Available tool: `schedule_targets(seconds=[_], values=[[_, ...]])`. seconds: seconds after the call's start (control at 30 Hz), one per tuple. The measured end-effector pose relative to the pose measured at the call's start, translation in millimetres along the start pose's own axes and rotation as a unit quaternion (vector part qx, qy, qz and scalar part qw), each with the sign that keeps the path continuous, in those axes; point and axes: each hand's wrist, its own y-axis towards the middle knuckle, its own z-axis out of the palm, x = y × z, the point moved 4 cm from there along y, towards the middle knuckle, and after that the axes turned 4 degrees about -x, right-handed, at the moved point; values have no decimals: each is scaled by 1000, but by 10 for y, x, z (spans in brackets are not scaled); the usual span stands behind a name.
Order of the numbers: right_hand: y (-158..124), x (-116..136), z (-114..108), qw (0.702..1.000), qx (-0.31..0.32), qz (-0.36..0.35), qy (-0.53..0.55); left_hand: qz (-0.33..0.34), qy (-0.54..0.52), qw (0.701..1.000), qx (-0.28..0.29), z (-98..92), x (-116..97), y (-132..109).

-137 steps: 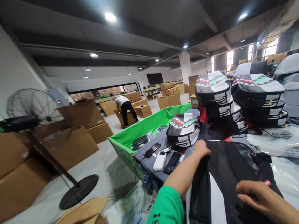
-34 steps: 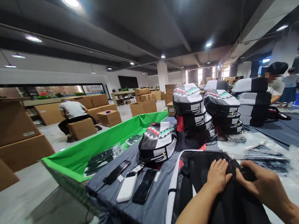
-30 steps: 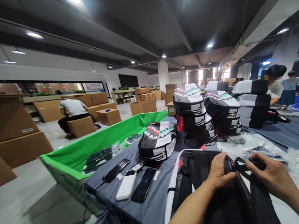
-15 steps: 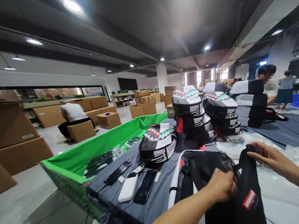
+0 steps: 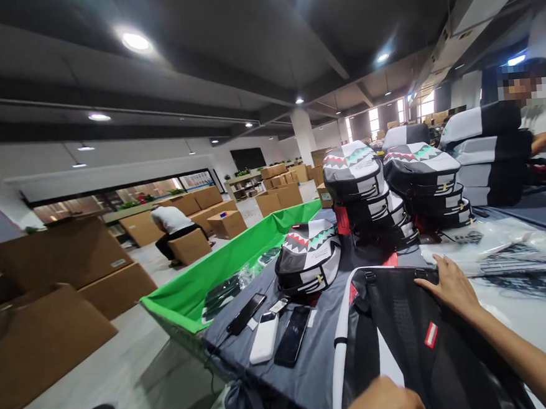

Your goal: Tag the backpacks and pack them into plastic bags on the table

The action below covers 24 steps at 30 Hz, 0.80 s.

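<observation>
A black backpack (image 5: 403, 326) with white edging lies back side up on the table in front of me. Its shoulder strap (image 5: 455, 335), with a small red label, runs down the right side. At the top edge my right hand (image 5: 451, 288) pinches the strap's upper end between thumb and fingers. My left hand (image 5: 383, 402) is closed low over the bag, partly cut off by the bottom of the view; what it grips is hidden. Just beyond the bag sits a patterned backpack (image 5: 308, 258) with a red and green zigzag.
Stacked backpacks (image 5: 355, 174) stand behind, with more grey-and-black bags (image 5: 479, 152) to their right. A white device (image 5: 264, 339) and dark phones (image 5: 292, 337) lie on the left. Green sheeting (image 5: 239, 250) borders the table. Clear plastic bags (image 5: 515, 256) lie right. A co-worker (image 5: 537, 105) is at far right.
My left hand has moved down toward the bottom of the view. The strap, held up and out to the right before, now lies across the backpack. The view has shifted.
</observation>
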Motion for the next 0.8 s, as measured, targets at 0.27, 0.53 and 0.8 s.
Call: schedule_targets(seconds=[0.27, 0.53, 0.8], values=[[-31, 119, 82, 986, -1, -163, 42, 137, 206, 932, -266, -1256, 122, 1340], [-460, 212, -79, 968, -15, -231, 92, 169, 209, 918, -291, -822, 424, 1325], [-844, 207, 90, 963, 157, -215, 34, 108, 255, 938, -209, -529, 652, 1123]])
